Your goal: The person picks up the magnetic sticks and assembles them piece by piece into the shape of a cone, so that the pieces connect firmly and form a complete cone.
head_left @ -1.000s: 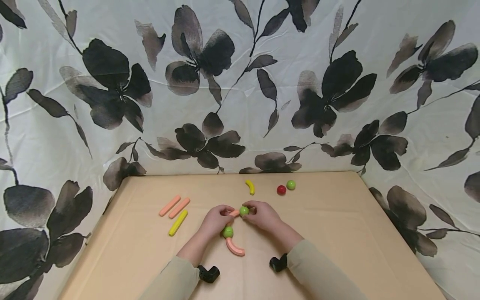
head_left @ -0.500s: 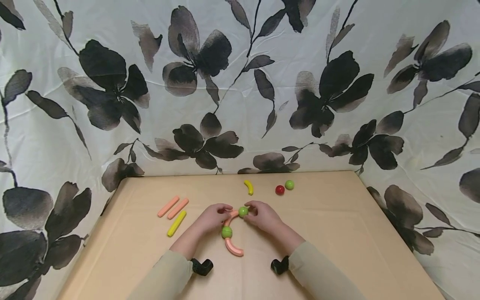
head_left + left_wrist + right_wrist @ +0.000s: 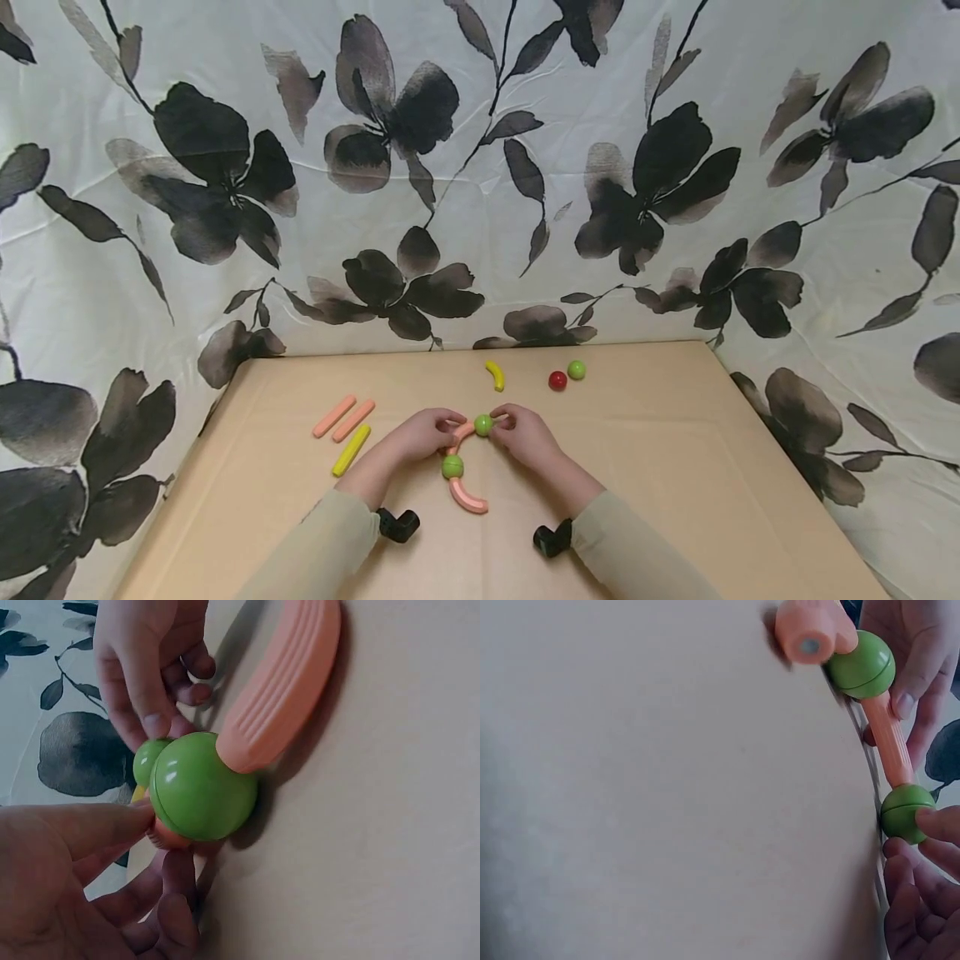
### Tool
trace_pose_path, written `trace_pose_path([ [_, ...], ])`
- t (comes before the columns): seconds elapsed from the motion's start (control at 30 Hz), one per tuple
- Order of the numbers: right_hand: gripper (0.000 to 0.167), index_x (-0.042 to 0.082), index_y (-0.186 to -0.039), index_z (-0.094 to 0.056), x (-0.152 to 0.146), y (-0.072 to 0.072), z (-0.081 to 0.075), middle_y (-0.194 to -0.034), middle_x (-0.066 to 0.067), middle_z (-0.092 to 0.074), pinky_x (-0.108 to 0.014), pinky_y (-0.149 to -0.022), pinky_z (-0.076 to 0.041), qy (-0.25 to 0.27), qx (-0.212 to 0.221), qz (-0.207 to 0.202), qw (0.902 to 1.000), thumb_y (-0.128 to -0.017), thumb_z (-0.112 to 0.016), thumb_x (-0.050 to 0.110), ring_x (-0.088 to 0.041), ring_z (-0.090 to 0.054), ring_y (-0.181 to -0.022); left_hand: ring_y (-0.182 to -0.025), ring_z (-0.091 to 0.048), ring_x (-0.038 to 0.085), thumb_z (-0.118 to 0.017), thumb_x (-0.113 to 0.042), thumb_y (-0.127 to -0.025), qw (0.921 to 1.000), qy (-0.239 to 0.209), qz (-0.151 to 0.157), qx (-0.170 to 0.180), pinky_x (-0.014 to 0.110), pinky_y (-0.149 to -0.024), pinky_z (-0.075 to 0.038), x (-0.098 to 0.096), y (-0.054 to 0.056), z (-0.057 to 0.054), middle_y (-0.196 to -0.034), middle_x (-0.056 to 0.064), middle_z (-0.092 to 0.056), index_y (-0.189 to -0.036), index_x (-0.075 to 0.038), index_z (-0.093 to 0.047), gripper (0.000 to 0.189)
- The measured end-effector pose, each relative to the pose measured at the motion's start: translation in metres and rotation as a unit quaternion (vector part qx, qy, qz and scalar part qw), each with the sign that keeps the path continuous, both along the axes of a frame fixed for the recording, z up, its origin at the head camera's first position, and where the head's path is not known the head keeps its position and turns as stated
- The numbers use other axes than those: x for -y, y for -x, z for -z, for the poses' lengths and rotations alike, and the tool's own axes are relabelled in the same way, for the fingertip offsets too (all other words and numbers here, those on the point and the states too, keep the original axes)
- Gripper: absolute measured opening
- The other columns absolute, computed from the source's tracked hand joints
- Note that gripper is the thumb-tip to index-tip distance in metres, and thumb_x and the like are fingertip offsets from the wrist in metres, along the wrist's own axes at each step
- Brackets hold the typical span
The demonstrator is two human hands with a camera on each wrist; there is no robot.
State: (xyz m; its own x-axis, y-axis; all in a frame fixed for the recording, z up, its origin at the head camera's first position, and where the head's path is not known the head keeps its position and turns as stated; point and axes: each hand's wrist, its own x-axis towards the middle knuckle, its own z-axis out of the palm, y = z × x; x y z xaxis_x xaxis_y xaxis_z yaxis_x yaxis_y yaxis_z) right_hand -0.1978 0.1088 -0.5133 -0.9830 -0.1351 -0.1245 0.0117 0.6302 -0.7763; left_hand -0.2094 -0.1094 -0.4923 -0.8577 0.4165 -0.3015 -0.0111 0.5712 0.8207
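Near the middle of the table, a C-shaped chain of magnetic toy pieces joins two green balls and two curved orange rods. My left hand (image 3: pixel 429 433) pinches the upper curved rod (image 3: pixel 887 739) between thumb and fingers, close by the lower green ball (image 3: pixel 202 786). My right hand (image 3: pixel 527 432) holds the upper green ball (image 3: pixel 483 425) at the chain's top end, thumb and fingertips on its side. From the lower ball the second curved rod (image 3: pixel 467 498) bends toward me, its far end free. In the right wrist view that rod's end (image 3: pixel 810 643) faces the camera.
Left of the hands lie two straight orange rods (image 3: pixel 334 416) and a straight yellow rod (image 3: pixel 351 451). Toward the back of the table (image 3: pixel 675 450) are a curved yellow rod (image 3: pixel 495 376), a red ball (image 3: pixel 557 381) and another green ball (image 3: pixel 577 370). A floral cloth (image 3: pixel 525 183) hangs behind.
My left forearm has swung outward to the left, and its fingers uncover more of the upper rod. My right hand keeps its hold on the upper ball. The view shifts slightly.
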Motion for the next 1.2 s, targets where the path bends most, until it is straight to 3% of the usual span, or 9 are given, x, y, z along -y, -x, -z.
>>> trace_pose_path([
  [0.33,0.022,0.016,-0.112,-0.07,0.008,0.008,0.0,-0.085,0.003,-0.066,-0.029,-0.065,-0.047,0.006,0.011,-0.02,0.9997,-0.091,-0.073,0.023,-0.013,-0.058,-0.073,-0.081,-0.061,0.017,-0.068,-0.01,-0.091,0.998,-0.028,-0.054,0.014,0.03,-0.069,-0.052,0.002,-0.02,0.007,-0.098,0.007,-0.064,-0.134,-0.004,-0.058,0.045],
  [0.63,0.02,0.015,-0.111,-0.071,0.014,0.016,-0.002,-0.084,0.003,-0.066,-0.028,-0.062,-0.049,0.009,0.025,-0.066,0.9975,-0.092,-0.071,0.019,-0.014,-0.06,-0.069,-0.075,-0.06,0.015,-0.073,-0.016,-0.09,0.9962,-0.038,-0.077,-0.016,0.031,-0.066,-0.048,0.005,-0.039,0.012,-0.091,0.004,-0.064,-0.137,-0.002,-0.053,0.053],
  [0.83,0.019,0.016,-0.111,-0.072,0.018,0.017,-0.007,-0.084,0.003,-0.066,-0.029,-0.063,-0.049,0.003,0.03,-0.088,0.9957,-0.092,-0.07,0.017,-0.015,-0.06,-0.07,-0.072,-0.056,0.015,-0.075,-0.02,-0.088,0.9945,-0.021,-0.095,-0.038,0.031,-0.064,-0.044,0.003,-0.05,0.012,-0.088,0.003,-0.061,-0.136,-0.003,-0.054,0.055],
  [1.0,0.018,0.016,-0.111,-0.072,0.019,0.015,-0.01,-0.086,0.002,-0.066,-0.029,-0.064,-0.049,0.0,0.038,-0.089,0.9953,-0.093,-0.07,0.018,-0.016,-0.061,-0.072,-0.074,-0.053,0.016,-0.076,-0.023,-0.088,0.9934,-0.005,-0.104,-0.048,0.031,-0.064,-0.042,0.002,-0.055,0.012,-0.088,0.002,-0.06,-0.133,-0.006,-0.056,0.052],
  [1.2,0.02,0.015,-0.112,-0.072,0.018,0.015,-0.01,-0.087,0.002,-0.066,-0.029,-0.064,-0.05,0.002,0.031,-0.094,0.9951,-0.093,-0.071,0.019,-0.016,-0.061,-0.072,-0.077,-0.054,0.018,-0.072,-0.022,-0.091,0.9937,-0.016,-0.106,-0.033,0.032,-0.065,-0.042,0.002,-0.056,0.013,-0.091,0.004,-0.06,-0.135,-0.005,-0.054,0.05],
])
